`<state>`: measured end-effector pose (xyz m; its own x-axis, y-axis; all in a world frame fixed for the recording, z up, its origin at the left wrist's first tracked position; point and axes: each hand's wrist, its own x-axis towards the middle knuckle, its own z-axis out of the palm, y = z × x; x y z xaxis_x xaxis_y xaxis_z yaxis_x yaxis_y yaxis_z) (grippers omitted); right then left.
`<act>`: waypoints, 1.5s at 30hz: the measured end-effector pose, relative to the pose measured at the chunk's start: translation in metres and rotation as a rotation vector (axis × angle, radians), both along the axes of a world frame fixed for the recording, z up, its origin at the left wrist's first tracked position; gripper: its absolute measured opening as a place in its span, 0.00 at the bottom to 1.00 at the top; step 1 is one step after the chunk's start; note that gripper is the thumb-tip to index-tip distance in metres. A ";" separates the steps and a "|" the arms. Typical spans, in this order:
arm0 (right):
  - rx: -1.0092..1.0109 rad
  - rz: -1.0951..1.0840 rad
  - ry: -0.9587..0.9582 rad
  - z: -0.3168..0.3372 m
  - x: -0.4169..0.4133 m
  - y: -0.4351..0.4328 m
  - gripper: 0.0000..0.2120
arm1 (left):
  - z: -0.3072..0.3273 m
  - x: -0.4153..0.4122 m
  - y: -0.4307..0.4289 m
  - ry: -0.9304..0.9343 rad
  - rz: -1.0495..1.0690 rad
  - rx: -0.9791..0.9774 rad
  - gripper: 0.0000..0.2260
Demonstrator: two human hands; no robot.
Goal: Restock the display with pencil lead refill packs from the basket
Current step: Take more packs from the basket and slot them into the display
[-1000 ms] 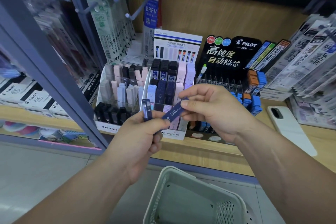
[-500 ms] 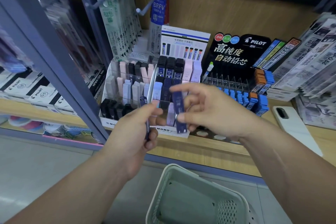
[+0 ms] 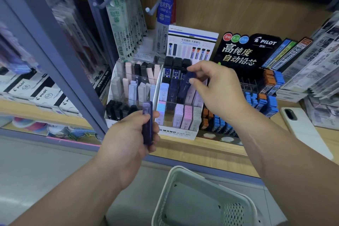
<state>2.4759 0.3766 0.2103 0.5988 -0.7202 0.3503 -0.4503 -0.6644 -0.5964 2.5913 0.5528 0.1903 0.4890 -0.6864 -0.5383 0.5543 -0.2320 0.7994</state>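
The left hand [image 3: 128, 139] grasps a dark blue refill pack [image 3: 147, 124], thumb laid across its front and fingers curled behind. The pack stands nearly upright, its long axis running twelve to six o'clock with the paler cap end at twelve. At about two o'clock from it, the right hand [image 3: 218, 91] pinches a second dark blue pack [image 3: 189, 79] between thumb and forefinger, the other fingers loosely bent. This one leans, its top toward one o'clock and its lower end toward seven, dipping into the middle row of the white MONO display [image 3: 176, 132] among other dark packs; where exactly its lower end stops cannot be told. The display holds tiered rows: black-capped packs at twelve o'clock, navy and pale ones in the middle, pink, lilac and grey ones at six. A matching tray [image 3: 113, 86] touches it on the nine o'clock side. At three o'clock stands a black Pilot display [image 3: 247, 49] with blue and orange packs. All of these rest on a light wooden shelf [image 3: 211, 152], where a white phone [image 3: 302, 130] lies near the four o'clock edge. Refill packets [image 3: 119, 16] hang from pegs at eleven o'clock, behind a grey-blue post [image 3: 60, 55]. At the picture's six o'clock sits the pale green basket [image 3: 185, 172], rim up, over a grey floor [image 3: 27, 170].
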 end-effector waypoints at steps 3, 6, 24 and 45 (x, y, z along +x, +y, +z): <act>-0.021 -0.012 0.024 -0.008 0.003 -0.002 0.10 | -0.001 0.001 0.001 -0.014 -0.005 -0.011 0.12; -0.072 -0.007 0.027 -0.017 0.006 0.000 0.08 | -0.002 0.002 0.002 -0.018 -0.018 -0.009 0.12; -0.210 0.032 0.092 -0.022 0.002 -0.005 0.07 | -0.005 0.002 0.004 -0.026 -0.028 -0.020 0.11; 0.326 0.240 0.090 0.010 -0.018 0.015 0.09 | 0.003 -0.017 -0.021 -0.226 -0.164 -0.061 0.03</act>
<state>2.4575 0.3917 0.2199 0.7808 -0.6213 0.0654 -0.3655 -0.5392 -0.7587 2.5748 0.5321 0.1931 0.4717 -0.7940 -0.3836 0.3191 -0.2518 0.9136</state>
